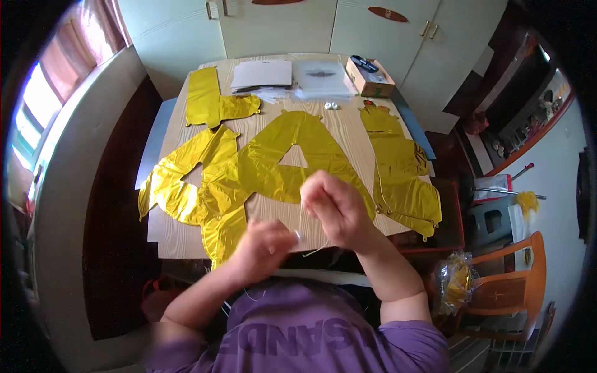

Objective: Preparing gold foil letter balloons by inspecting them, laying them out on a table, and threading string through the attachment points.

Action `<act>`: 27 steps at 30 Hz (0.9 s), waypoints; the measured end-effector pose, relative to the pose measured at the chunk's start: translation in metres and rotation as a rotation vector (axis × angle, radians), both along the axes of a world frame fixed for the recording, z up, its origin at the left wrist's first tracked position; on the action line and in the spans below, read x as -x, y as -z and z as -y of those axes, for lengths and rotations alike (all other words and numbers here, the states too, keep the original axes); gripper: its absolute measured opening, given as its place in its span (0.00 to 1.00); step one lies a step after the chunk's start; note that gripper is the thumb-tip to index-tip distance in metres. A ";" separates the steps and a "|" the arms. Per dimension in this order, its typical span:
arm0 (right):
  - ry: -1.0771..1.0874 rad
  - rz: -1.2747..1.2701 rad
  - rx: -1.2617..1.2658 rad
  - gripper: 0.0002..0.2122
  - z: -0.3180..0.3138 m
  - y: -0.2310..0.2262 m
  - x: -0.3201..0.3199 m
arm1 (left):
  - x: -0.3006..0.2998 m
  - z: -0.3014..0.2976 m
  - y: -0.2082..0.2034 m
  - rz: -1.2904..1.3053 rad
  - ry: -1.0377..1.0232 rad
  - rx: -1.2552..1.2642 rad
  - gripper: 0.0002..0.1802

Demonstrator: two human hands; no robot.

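Several flat gold foil letter balloons lie on the wooden table (348, 133): one triangular with a hole (292, 158) in the middle, one at the left (186, 180), one at the right (398, 168), one at the far left (208, 99). My left hand (264, 245) and my right hand (336, 208) hover over the table's near edge, both pinching a thin white string (303, 227) stretched between them. The right hand is raised higher than the left.
At the table's far end lie white papers (261, 73), clear plastic sleeves (320, 78) and a small cardboard box (370, 78). Pale cupboards stand behind. An orange chair (507, 280) and a bag with gold foil (457, 280) are at the right.
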State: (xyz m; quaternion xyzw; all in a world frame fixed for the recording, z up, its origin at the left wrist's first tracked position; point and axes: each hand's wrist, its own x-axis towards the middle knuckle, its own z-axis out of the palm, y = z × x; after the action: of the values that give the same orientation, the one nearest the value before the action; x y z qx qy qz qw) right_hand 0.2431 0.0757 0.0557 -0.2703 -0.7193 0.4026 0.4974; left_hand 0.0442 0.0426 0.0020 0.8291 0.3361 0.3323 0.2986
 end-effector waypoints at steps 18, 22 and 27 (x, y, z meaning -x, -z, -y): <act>-0.037 0.155 0.011 0.01 0.015 0.023 0.013 | 0.011 -0.001 0.009 0.297 -0.146 0.200 0.06; -0.014 0.335 -0.279 0.01 -0.003 0.061 0.017 | 0.009 -0.001 -0.008 0.603 -0.139 0.447 0.05; 0.023 0.252 0.107 0.02 0.004 0.016 0.011 | 0.004 0.004 0.003 0.332 -0.083 0.280 0.08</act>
State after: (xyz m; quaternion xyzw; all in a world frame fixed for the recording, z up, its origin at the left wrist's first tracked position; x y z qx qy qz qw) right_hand 0.2317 0.0713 0.0393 -0.3531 -0.7504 0.3975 0.3927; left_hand 0.0407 0.0385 -0.0007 0.6989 0.3592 0.4263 0.4481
